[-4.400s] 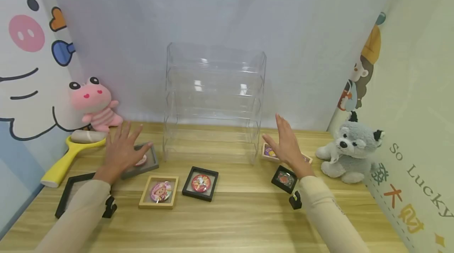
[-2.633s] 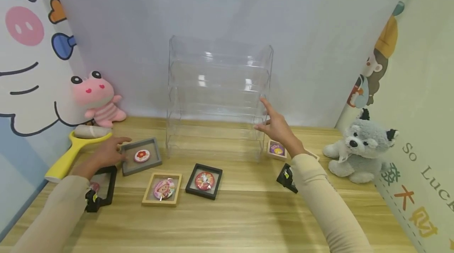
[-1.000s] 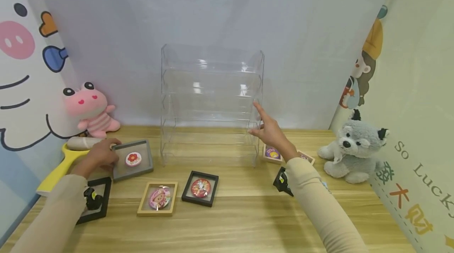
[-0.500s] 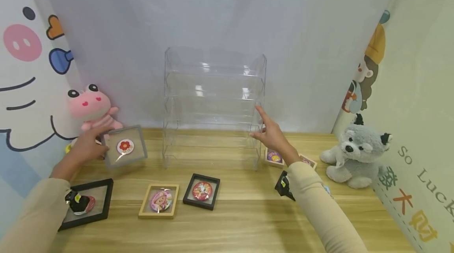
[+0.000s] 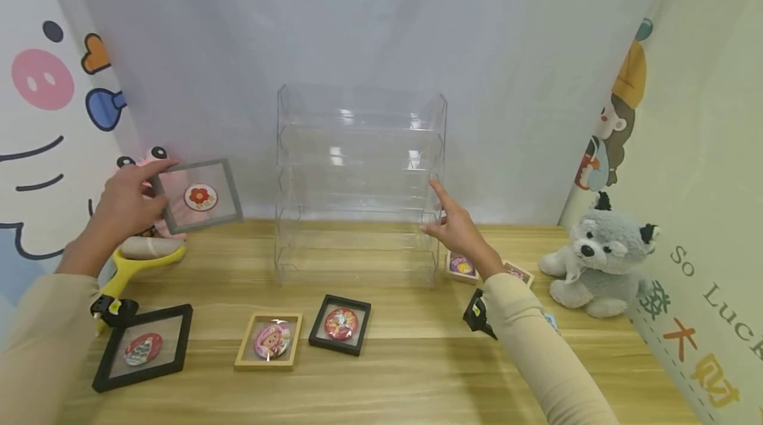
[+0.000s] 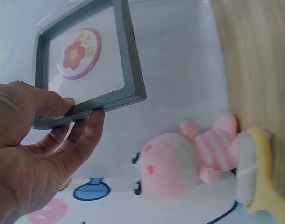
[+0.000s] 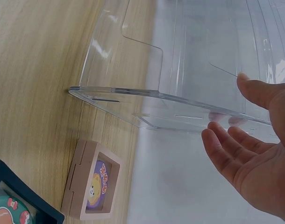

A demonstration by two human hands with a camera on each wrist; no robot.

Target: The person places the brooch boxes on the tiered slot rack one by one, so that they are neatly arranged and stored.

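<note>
My left hand (image 5: 125, 203) pinches the lower-left edge of a grey square display frame (image 5: 234, 192), thumb on one side and fingers on the other. The frame is raised off the table and tilted upright. Inside its clear film sits a round badge (image 6: 79, 53) with a red flower. At the right side of a clear acrylic display rack (image 5: 360, 273), my right hand (image 5: 459, 230) holds the side panel, with the thumb at the front and fingers outside (image 7: 226, 147). The rack's tiers hold nothing visible.
On the table lie a large black frame (image 5: 185, 342), a wooden frame (image 5: 240, 345) and a small black frame (image 5: 316, 319). Small wooden frames (image 7: 77, 186) lie right of the rack. A yellow lint roller (image 5: 134, 266), pink plush (image 6: 170, 163) and grey plush dog (image 5: 605, 253) stand at the sides.
My left hand has taken hold of the grey frame, lifted it from the table and tilted it upright. My right hand moved to the rack's side earlier and stays there.
</note>
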